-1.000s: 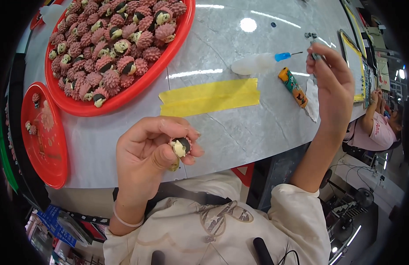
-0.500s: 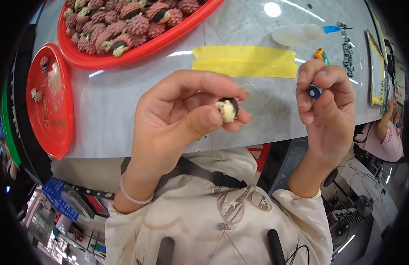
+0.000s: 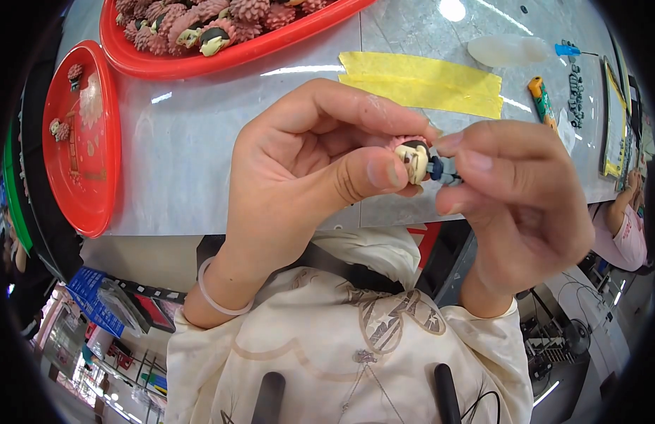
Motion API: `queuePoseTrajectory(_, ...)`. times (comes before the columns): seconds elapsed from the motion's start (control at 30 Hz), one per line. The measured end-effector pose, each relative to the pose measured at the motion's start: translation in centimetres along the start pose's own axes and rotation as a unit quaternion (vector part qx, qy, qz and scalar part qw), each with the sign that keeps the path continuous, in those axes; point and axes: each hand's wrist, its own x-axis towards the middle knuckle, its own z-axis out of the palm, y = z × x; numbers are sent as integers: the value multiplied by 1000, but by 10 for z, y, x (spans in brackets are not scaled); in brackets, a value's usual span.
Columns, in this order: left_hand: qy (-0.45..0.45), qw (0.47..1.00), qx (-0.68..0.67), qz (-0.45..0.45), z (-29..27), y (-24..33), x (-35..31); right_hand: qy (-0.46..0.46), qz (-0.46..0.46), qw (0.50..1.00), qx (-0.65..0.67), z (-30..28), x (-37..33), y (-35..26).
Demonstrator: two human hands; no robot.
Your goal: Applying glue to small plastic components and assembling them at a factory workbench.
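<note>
Between the thumb and fingers of my left hand (image 3: 299, 155) is a small figurine head (image 3: 414, 160), cream-faced with black and pink hair, lying on its side. My right hand (image 3: 525, 191) pinches a tiny blue-grey figurine body (image 3: 444, 170). The neck end of the body meets the underside of the head; I cannot tell whether it is inside the head or only touching. Fingertips of both hands nearly touch around the two pieces, over the front part of the grey table (image 3: 179, 191).
A large red tray (image 3: 158, 69) heaped with pink-haired heads stands at the back left. A smaller red plate (image 3: 55, 191) holds two figurines. Yellow tape (image 3: 426, 85), a bottle with a blue needle tip (image 3: 511, 51), a utility knife (image 3: 543, 102) and several dark small bodies (image 3: 575, 92) lie beyond my hands.
My right hand has moved left and brought the body against the head. My left hand has shifted slightly right, and the head has turned on its side. The view has shifted a little.
</note>
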Motion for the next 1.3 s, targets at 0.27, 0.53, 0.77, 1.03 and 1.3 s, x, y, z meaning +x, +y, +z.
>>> queuePoseTrajectory(0.27,-13,997,51,57,-5,-4,1,16,-6,996,-92,6,4,-8)
queuePoseTrajectory(0.53,12,998,44,44,3,4,-2,75,50,996,-25,18,4,-12)
queuePoseTrajectory(0.77,32,899,322,295,-33,75,1,64,-40,996,-47,-17,-2,-8)
queuePoseTrajectory(1.03,66,638,728,240,-9,95,33,187,51,977,-86,-45,-5,19)
queuePoseTrajectory(1.3,3,728,677,104,-18,98,49,249,142,951,-113,-55,1,28)
